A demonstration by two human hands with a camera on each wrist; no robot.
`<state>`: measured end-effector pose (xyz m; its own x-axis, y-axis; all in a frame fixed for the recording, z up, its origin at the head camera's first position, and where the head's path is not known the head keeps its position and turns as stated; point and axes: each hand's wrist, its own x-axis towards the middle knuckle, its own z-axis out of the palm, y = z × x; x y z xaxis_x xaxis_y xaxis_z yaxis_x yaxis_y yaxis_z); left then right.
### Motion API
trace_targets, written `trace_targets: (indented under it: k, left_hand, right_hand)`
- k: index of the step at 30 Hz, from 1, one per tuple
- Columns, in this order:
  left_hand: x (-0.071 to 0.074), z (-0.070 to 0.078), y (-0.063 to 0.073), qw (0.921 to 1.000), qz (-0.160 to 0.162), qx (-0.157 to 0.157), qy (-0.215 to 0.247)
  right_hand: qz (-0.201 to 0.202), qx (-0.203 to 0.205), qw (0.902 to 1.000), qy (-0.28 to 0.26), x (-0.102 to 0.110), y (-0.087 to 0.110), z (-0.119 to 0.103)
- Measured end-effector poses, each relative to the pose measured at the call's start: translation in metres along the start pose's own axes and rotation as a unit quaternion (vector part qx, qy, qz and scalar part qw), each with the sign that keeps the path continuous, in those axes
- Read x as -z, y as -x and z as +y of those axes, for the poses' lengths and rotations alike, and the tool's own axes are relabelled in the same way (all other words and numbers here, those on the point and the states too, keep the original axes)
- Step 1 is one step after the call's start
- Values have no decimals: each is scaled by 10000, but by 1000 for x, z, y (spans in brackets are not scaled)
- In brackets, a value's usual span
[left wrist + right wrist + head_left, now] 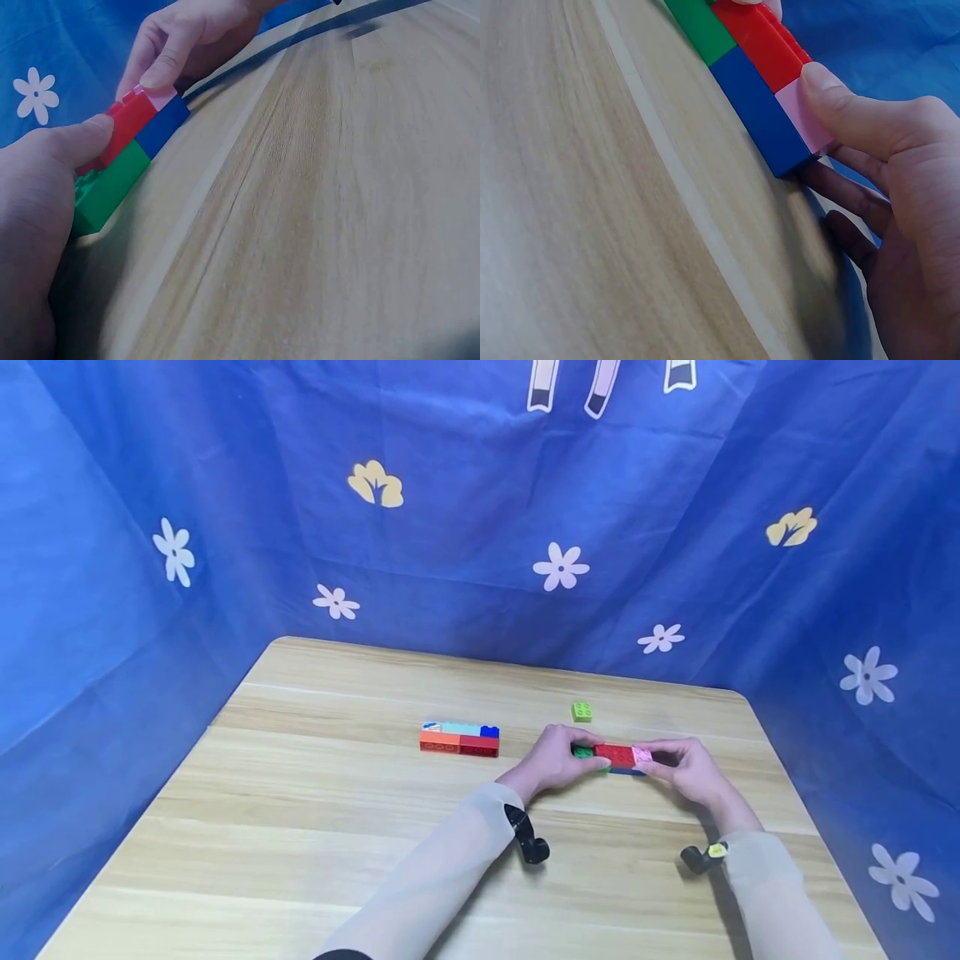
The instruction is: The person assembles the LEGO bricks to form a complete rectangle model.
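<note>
My left hand (557, 762) pinches the red brick (615, 755) between its thumb in front and fingers behind. At the other end my right hand (692, 770) pinches the small pink brick (802, 114), thumb on its near face. Red and pink form the upper layer, end to end. Under them lie a green brick (114, 187) at the left and a dark blue brick (759, 112) at the right. The green one sticks out past the red at the left, its studs showing. My left fingers are hidden behind the bricks.
A small lime-green brick (582, 712) lies behind my left hand. Farther left is a row of joined bricks, with an orange brick (439, 741), a dark red brick (479, 746), a light blue brick (461, 728) and a blue brick (490, 732). Blue cloth (465, 527) surrounds the wooden table (262, 827).
</note>
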<state>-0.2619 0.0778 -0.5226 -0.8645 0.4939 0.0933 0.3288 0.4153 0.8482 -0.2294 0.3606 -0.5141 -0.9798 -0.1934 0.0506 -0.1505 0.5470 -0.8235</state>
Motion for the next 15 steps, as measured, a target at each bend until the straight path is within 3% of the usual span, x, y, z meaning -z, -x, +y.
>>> trace_targets:
  k: [6,10,15]
  left_hand:
    - [2,2,-2,9999,-98,-78,119]
    - [9,4,-6,9989,-123,-140,431]
    - [18,6,-15,9971,172,-180,715]
  right_hand:
    - [82,132,9999,-30,-1,1,2]
    - [36,185,9998,-80,-2,1,4]
    - [52,214,9993,-300,-2,1,4]
